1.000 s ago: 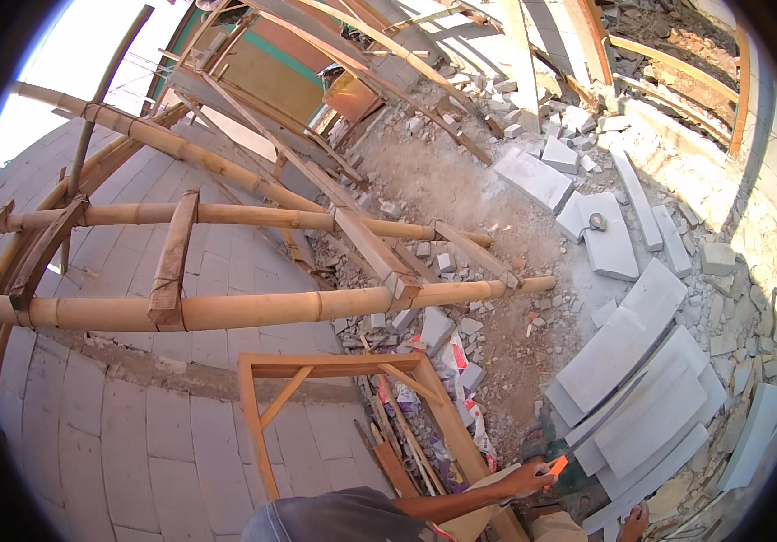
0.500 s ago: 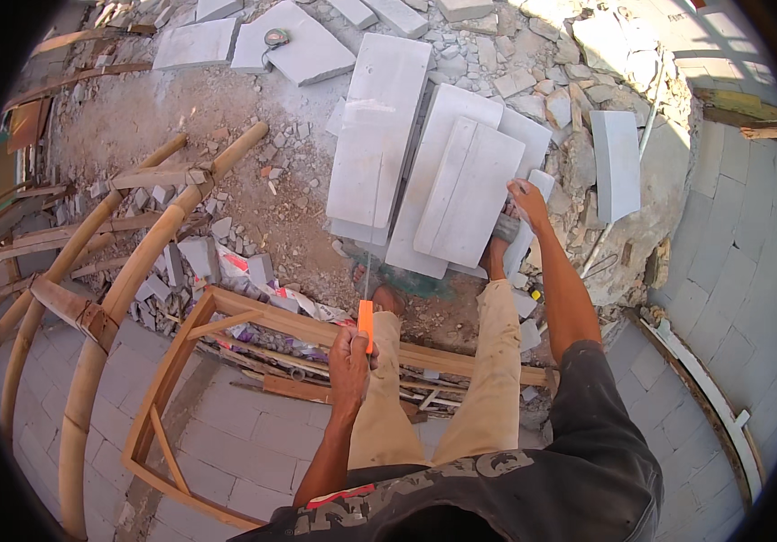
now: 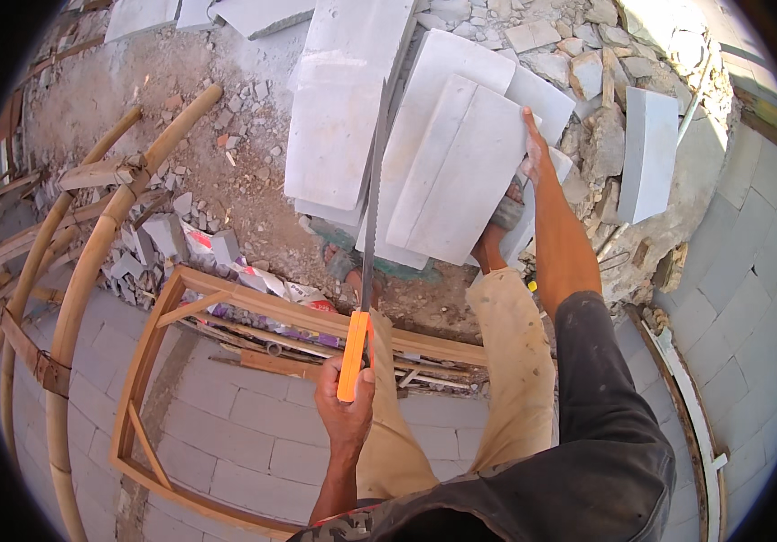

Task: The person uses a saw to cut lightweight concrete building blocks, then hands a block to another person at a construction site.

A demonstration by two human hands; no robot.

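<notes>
Bamboo poles [image 3: 90, 262] run left of a wooden frame [image 3: 262, 299]. Beyond it, block piles [image 3: 343, 108] lie side by side, rubble [image 3: 587, 77] to their right. The left hand [image 3: 346, 397] has the saw [image 3: 367, 294]; the right hand [image 3: 535, 152] is at a top block's [image 3: 460, 172] right edge.

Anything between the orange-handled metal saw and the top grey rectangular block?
Nothing visible stands between the saw, held in the left hand, and the block; only a flat pale lower slab shows there. The right hand is at the block's opposite edge.
</notes>
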